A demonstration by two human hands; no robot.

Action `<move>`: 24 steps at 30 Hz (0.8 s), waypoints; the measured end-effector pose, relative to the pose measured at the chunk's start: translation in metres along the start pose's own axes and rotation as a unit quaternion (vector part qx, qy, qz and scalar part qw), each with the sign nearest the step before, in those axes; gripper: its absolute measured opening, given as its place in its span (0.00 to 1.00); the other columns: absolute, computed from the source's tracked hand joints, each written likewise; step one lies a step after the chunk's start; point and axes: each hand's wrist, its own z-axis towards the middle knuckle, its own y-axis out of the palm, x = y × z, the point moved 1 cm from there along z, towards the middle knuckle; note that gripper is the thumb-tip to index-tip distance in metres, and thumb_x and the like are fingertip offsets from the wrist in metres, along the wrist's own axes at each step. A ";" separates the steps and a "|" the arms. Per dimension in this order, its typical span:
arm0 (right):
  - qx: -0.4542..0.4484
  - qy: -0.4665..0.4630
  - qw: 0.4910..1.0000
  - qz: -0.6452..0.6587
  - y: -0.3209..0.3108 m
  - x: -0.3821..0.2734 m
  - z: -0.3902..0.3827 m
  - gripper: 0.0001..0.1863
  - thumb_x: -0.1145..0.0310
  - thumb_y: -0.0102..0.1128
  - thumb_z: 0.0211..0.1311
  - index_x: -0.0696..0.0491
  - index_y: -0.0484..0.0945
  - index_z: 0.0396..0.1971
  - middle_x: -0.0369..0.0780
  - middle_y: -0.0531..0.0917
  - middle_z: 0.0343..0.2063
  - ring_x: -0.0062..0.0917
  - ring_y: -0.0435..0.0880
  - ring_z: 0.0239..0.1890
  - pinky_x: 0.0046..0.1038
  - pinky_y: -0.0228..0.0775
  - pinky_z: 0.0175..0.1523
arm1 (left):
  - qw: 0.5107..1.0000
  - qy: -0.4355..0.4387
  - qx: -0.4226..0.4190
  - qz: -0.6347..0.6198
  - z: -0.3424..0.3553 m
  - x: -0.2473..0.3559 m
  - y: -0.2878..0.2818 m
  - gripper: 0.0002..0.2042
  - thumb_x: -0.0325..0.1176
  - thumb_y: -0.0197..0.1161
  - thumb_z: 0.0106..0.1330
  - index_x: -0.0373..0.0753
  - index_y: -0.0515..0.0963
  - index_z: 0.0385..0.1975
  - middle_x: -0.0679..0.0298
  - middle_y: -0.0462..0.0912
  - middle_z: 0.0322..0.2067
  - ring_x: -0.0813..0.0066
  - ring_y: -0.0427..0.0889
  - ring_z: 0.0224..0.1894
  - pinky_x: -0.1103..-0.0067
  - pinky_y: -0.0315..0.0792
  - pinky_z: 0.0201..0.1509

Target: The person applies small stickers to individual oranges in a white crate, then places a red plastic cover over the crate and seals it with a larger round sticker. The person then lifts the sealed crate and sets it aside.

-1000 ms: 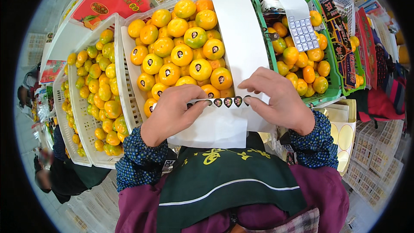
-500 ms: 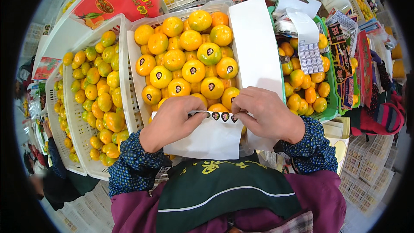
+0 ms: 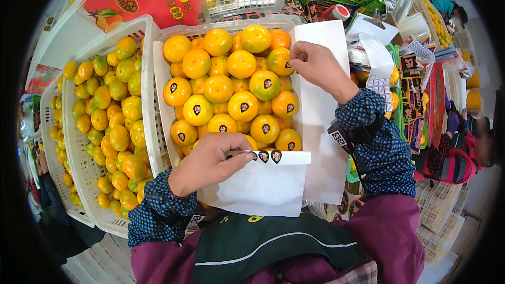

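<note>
The left hand (image 3: 213,162) pinches the white sticker sheet (image 3: 258,189), its sticker row (image 3: 264,156) running left-right at the crate's (image 3: 307,147) near end, while the right hand (image 3: 318,68), farther forward, meets the rightmost far mandarin (image 3: 276,61), pinch indeterminable.

Dotted dark-blue oversleeves (image 3: 386,155) meet purple sleeves (image 3: 397,221) — the dark green apron (image 3: 279,250) bears a curved white line (image 3: 292,234).

The head view comes from a wide fisheye worn on the person's head, looking steeply down. It sits near: the mandarin crate (image 3: 284,20), left hand (image 3: 213,159) and right hand (image 3: 319,68) occupy its middle, the dark green apron (image 3: 279,244) its lower edge, while the white crate at left (image 3: 150,81) bows toward the rim.
</note>
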 end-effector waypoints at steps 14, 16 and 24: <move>0.010 -0.059 0.995 0.086 0.005 -0.023 0.056 0.20 0.73 0.59 0.61 0.61 0.77 0.53 0.42 0.86 0.37 0.33 0.87 0.41 0.33 0.79 0.49 | 0.995 0.090 -0.007 0.046 0.004 0.000 -0.007 0.06 0.31 0.67 0.70 0.35 0.81 0.36 0.59 0.79 0.26 0.65 0.79 0.26 0.72 0.72 0.31; 0.001 -0.070 0.992 0.103 0.008 -0.028 0.075 0.19 0.74 0.59 0.61 0.61 0.78 0.53 0.41 0.86 0.37 0.32 0.86 0.41 0.32 0.79 0.49 | 0.994 0.094 -0.005 0.057 0.004 0.001 -0.007 0.06 0.31 0.67 0.70 0.36 0.81 0.35 0.59 0.80 0.26 0.63 0.80 0.26 0.71 0.73 0.31; 0.080 -0.191 0.966 -0.153 0.037 -0.040 0.092 0.17 0.75 0.59 0.64 0.52 0.81 0.53 0.45 0.85 0.44 0.43 0.88 0.44 0.40 0.81 0.49 | 0.997 0.060 0.007 0.042 0.004 -0.003 -0.007 0.07 0.31 0.68 0.71 0.35 0.80 0.40 0.61 0.80 0.26 0.71 0.82 0.28 0.75 0.75 0.33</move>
